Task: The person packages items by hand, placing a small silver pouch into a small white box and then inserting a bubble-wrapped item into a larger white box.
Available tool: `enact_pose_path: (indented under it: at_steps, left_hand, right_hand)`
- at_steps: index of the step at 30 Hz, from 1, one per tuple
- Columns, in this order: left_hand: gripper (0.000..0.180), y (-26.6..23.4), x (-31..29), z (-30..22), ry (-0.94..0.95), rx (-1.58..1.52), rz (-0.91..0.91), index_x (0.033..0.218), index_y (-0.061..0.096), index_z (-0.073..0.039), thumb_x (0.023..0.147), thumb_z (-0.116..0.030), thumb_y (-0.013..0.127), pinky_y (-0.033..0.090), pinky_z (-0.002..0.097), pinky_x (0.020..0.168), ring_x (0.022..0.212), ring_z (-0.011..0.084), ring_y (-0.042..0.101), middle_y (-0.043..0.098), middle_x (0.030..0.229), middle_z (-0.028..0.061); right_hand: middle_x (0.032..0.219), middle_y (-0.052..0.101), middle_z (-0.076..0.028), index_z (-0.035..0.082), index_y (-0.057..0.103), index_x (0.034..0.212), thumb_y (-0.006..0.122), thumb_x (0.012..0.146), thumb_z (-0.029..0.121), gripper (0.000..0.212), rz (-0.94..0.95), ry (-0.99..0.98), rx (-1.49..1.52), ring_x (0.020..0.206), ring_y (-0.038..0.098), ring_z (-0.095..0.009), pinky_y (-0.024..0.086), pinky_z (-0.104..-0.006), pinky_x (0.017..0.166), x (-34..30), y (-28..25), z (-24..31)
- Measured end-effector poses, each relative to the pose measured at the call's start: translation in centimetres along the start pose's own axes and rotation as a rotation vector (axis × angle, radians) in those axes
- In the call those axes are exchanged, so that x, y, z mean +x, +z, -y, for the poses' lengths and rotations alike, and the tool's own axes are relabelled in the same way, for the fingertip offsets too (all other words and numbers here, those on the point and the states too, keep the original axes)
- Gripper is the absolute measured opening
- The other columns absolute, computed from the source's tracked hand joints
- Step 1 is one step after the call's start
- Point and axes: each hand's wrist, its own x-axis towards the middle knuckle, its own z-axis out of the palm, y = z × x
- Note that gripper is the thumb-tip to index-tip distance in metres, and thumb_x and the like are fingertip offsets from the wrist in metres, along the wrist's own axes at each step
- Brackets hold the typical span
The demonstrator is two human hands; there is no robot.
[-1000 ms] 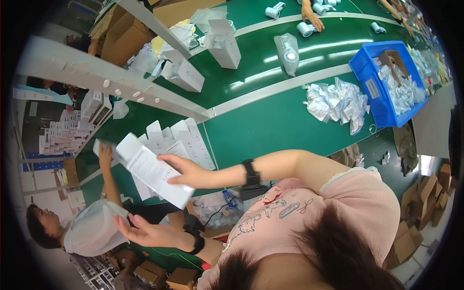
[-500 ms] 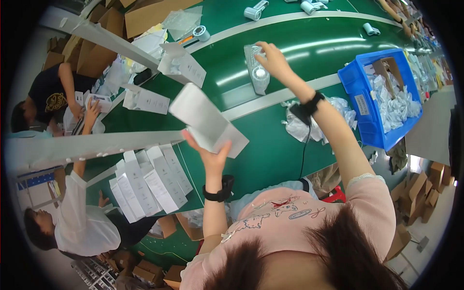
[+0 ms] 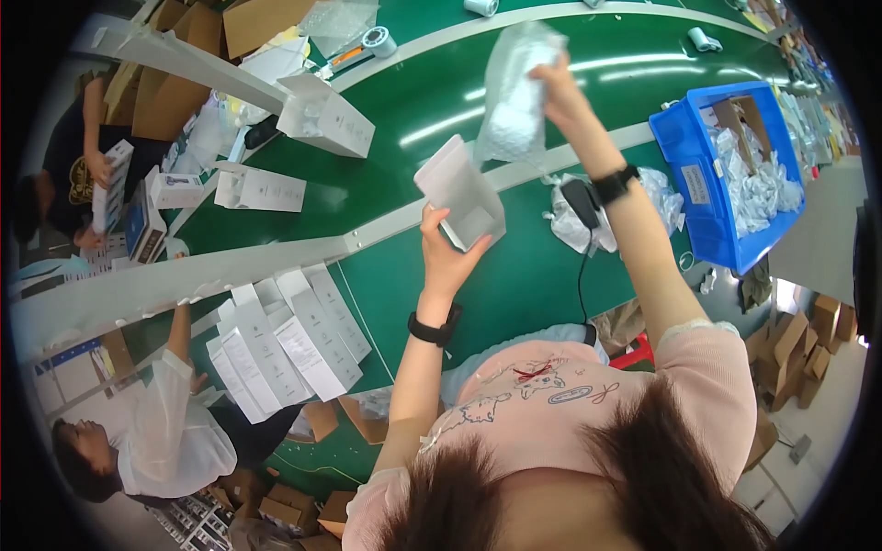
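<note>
My left hand (image 3: 447,253) holds a white carton box (image 3: 459,193) by its lower end, its open end tilted toward me above the green conveyor belt (image 3: 413,119). My right hand (image 3: 560,87) is raised over the belt and grips a white item wrapped in a clear plastic bag (image 3: 516,92), lifted just above and right of the box. Both wrists wear black bands.
A blue bin (image 3: 707,184) of bagged white items stands at right, with loose bags (image 3: 588,220) and a black corded scanner beside it. Flat white cartons (image 3: 285,340) are stacked at left. Open white boxes (image 3: 323,115) ride the belt. Two other people work at left.
My right hand has picked the bagged item off the belt and lifted it. My left hand has brought the carton upward and rightward, toward the bag.
</note>
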Motion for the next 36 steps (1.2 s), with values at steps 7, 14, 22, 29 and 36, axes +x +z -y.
enact_pose_path:
  at_steps: [7, 14, 22, 29, 36]
  left_hand:
    - [0.079, 3.1, 0.7, -2.7, -0.052, -0.029, -0.075, 0.110, 0.020, -0.008, 0.058, -0.009, 0.079, 0.034, 0.0431, 0.092, 0.110, 0.0365, 0.041, 0.034, 0.122, 0.0252]
    - [0.077, 5.6, 0.7, -3.0, -0.102, -0.223, -0.254, 0.110, 0.019, -0.005, 0.061, -0.010, 0.078, 0.034, 0.0427, 0.092, 0.109, 0.0349, 0.041, 0.029, 0.124, 0.0269]
    - [0.076, 4.0, -0.3, -2.6, -0.073, -0.092, -0.213, 0.110, 0.017, -0.005, 0.063, -0.008, 0.076, 0.036, 0.0440, 0.091, 0.110, 0.0367, 0.039, 0.027, 0.122, 0.0266]
    - [0.076, 4.5, -3.9, -0.9, 0.265, -0.047, -0.195, 0.109, 0.017, -0.008, 0.062, -0.005, 0.077, 0.035, 0.0441, 0.091, 0.110, 0.0359, 0.038, 0.026, 0.121, 0.0251]
    - [0.078, 5.5, -3.7, -0.9, 0.120, -0.155, -0.182, 0.108, 0.018, -0.010, 0.059, -0.004, 0.078, 0.034, 0.0446, 0.092, 0.112, 0.0368, 0.037, 0.025, 0.124, 0.0275]
  right_hand:
    - [0.110, 0.044, -0.012, 0.007, 0.024, 0.126, 0.053, 0.070, 0.001, 0.063, -0.338, -0.298, 0.270, 0.101, 0.048, -0.024, 0.043, -0.0364, 0.087, -13.5, 4.6, 5.5]
    - [0.109, 0.042, -0.014, 0.009, 0.032, 0.119, 0.065, 0.064, 0.006, 0.064, -0.428, -0.822, -0.571, 0.102, 0.045, -0.027, 0.036, -0.0415, 0.088, -16.1, 7.0, 0.7]
    - [0.098, 0.047, -0.016, 0.006, 0.050, 0.100, 0.068, 0.062, 0.009, 0.042, 0.041, -0.748, -0.960, 0.086, 0.052, -0.032, 0.046, -0.0364, 0.068, -18.4, 7.5, 3.7]
    - [0.102, 0.049, -0.015, 0.006, 0.049, 0.100, 0.066, 0.064, 0.008, 0.040, 0.068, -0.546, -1.054, 0.087, 0.054, -0.032, 0.048, -0.0346, 0.066, -20.2, 5.9, 5.4]
    - [0.113, 0.047, -0.015, 0.009, 0.057, 0.099, 0.065, 0.065, 0.006, 0.035, 0.238, -0.763, -1.197, 0.107, 0.044, -0.034, 0.037, -0.0415, 0.091, -23.4, 1.8, 0.0]
